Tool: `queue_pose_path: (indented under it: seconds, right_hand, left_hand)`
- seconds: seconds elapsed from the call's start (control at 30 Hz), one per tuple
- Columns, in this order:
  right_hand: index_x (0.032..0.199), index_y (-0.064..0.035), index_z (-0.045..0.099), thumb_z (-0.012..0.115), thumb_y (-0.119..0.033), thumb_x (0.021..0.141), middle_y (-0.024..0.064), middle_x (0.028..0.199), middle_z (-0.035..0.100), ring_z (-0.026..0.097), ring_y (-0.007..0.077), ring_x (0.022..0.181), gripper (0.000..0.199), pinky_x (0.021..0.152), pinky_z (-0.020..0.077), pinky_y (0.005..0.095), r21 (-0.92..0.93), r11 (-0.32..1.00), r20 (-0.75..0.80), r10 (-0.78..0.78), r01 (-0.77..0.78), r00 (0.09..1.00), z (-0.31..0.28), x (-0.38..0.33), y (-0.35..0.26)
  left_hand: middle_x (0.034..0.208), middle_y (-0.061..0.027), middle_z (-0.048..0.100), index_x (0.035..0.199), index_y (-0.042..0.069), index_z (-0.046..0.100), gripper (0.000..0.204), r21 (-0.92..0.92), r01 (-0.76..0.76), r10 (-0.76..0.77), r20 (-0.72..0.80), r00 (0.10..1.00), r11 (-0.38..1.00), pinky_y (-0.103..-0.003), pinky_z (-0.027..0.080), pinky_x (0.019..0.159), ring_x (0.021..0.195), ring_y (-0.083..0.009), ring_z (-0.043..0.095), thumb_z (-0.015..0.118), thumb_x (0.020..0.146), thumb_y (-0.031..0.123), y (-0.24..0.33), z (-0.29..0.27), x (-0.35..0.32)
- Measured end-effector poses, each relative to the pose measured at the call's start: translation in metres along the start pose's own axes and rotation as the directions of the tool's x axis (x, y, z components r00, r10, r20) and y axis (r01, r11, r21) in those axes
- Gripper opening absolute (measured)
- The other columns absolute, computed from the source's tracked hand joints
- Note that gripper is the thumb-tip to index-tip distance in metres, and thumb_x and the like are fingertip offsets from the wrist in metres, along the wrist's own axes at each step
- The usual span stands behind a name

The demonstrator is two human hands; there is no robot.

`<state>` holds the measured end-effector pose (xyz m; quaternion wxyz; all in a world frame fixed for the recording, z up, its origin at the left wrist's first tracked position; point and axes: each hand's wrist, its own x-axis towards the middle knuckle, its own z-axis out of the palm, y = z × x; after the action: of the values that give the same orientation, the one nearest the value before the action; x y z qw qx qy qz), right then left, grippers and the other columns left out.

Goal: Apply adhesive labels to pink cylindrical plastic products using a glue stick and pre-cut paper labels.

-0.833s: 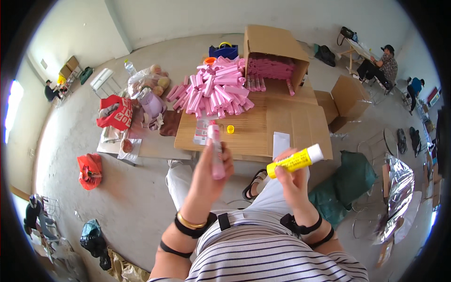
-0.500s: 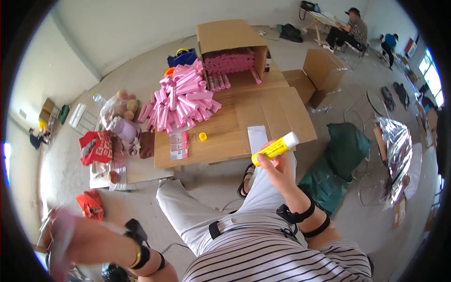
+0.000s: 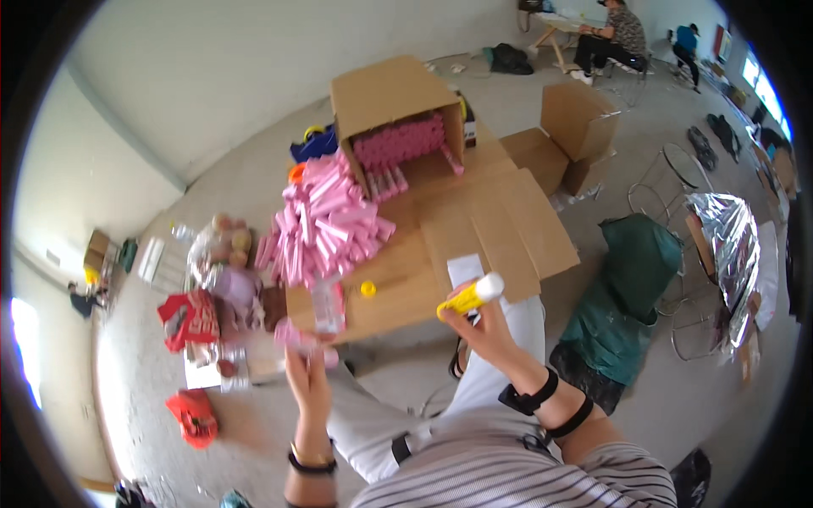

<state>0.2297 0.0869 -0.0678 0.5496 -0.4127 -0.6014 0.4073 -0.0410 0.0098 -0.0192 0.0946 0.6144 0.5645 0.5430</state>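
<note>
My right hand (image 3: 491, 334) is wrapped round a yellow glue stick (image 3: 461, 300), uncapped, its white end pointing up and right above my thigh. A yellow cap (image 3: 368, 289) lies on the wooden table (image 3: 398, 245). At the table's near left edge, my left hand (image 3: 308, 383) grips a pink tube (image 3: 292, 334), slightly blurred, with part of it behind the fingers. Just beyond that hand is a pink-and-white printed sheet (image 3: 329, 308). A white paper piece (image 3: 465, 269) lies near the glue stick, on a cardboard flap (image 3: 483, 224).
A heap of pink tubes (image 3: 326, 222) covers the table's left part. Behind it an open carton (image 3: 394, 85) holds stacked tubes. Bags and a red bag (image 3: 188, 319) crowd a low surface at left. A green sack (image 3: 622, 296) and wire stool frames stand at right; people sit farther off.
My left hand has swung from the lower left up to the table's near edge, bringing the pink tube. The glue stick has shifted slightly left and down. The view has tilted.
</note>
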Motion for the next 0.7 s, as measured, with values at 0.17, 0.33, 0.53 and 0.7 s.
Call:
queue_pose_path:
  seconds: [0.17,0.33,0.53,0.7]
  right_hand:
    - [0.102,-0.0023,0.059,0.076,-0.022,0.08,0.0088,0.091,0.059,0.059,0.0211,0.07,0.034,0.06,0.0484,0.0328,-0.29,0.953,0.146,0.135,-0.088,0.98,0.015,0.029,0.09]
    - [0.103,-0.0028,0.058,0.076,-0.021,0.078,0.0136,0.099,0.06,0.062,0.0341,0.083,0.036,0.068,0.0514,0.0419,-0.508,0.859,0.155,0.16,-0.061,0.975,0.07,0.072,0.173]
    - [0.107,-0.005,0.057,0.075,-0.021,0.077,0.0126,0.108,0.057,0.062,0.0351,0.092,0.039,0.076,0.0528,0.0433,-0.638,0.77,0.177,0.173,-0.021,0.969,0.093,0.093,0.192]
    - [0.106,-0.0047,0.057,0.074,-0.016,0.078,0.0127,0.102,0.057,0.062,0.0324,0.09,0.034,0.073,0.0525,0.042,-0.591,0.805,0.059,0.092,-0.039,0.994,0.085,0.087,0.183]
  left_hand:
    - [0.1,-0.0177,0.062,0.126,0.003,0.041,0.055,-0.422,0.109,-0.091,0.064,0.994,0.9,-0.038,0.056,0.067,0.087,-0.0302,0.065,0.041,0.098,0.051,0.032,0.013,0.051]
    - [0.104,-0.0146,0.062,0.131,0.005,0.038,0.043,-0.527,0.709,-0.49,0.513,0.705,0.469,-0.031,0.055,0.062,0.091,-0.0252,0.066,0.048,0.1,0.031,0.011,0.047,0.03]
    - [0.106,-0.0117,0.063,0.133,0.001,0.041,0.048,-0.489,0.746,-0.466,0.583,0.665,0.453,-0.027,0.054,0.066,0.095,-0.0222,0.066,0.063,0.092,0.015,0.002,0.058,0.031]
    - [0.109,-0.0117,0.063,0.135,-0.001,0.04,0.054,-0.502,0.751,-0.467,0.588,0.66,0.428,-0.025,0.054,0.064,0.096,-0.0209,0.066,0.067,0.09,0.014,-0.005,0.06,0.033]
